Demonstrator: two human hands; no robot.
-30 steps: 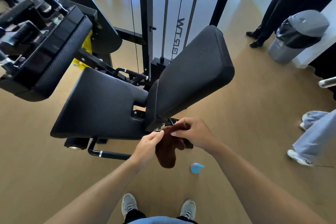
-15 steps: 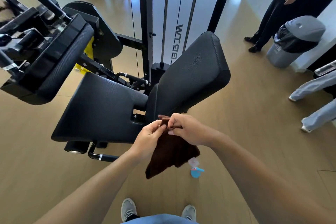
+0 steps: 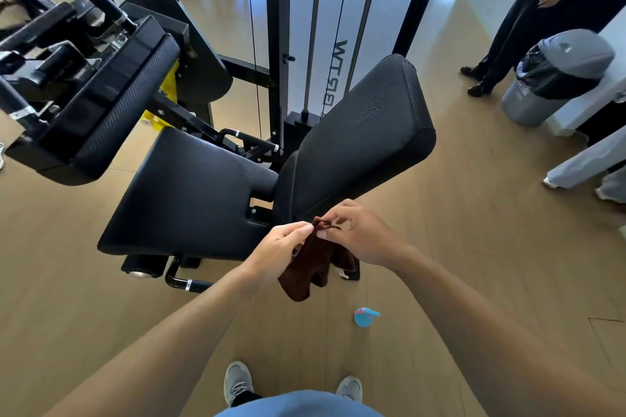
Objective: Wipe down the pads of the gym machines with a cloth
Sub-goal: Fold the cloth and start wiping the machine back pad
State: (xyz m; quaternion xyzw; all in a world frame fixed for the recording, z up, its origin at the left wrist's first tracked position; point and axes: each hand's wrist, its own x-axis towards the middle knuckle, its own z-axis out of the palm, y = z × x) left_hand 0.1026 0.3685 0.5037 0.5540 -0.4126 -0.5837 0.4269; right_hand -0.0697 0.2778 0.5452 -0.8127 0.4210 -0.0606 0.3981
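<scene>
Head view: our left hand point(image 3: 283, 249) and right hand point(image 3: 362, 237) both pinch the top edge of a brown cloth point(image 3: 313, 262), which hangs just below centre, in front of the near end of the black back pad point(image 3: 366, 132). The seat pad point(image 3: 189, 193) lies at nine o'clock of the hands. Mirrored white lettering on the weight-stack shield point(image 3: 335, 74), at twelve o'clock, is only partly readable. A blue spray bottle point(image 3: 364, 316) stands on the wooden floor point(image 3: 474, 264) at six o'clock.

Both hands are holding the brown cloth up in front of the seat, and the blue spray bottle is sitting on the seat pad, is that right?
Not quite. Both hands, left and right, do pinch the brown cloth, but the head view shows the blue spray bottle on the floor, not on the seat pad.
</scene>
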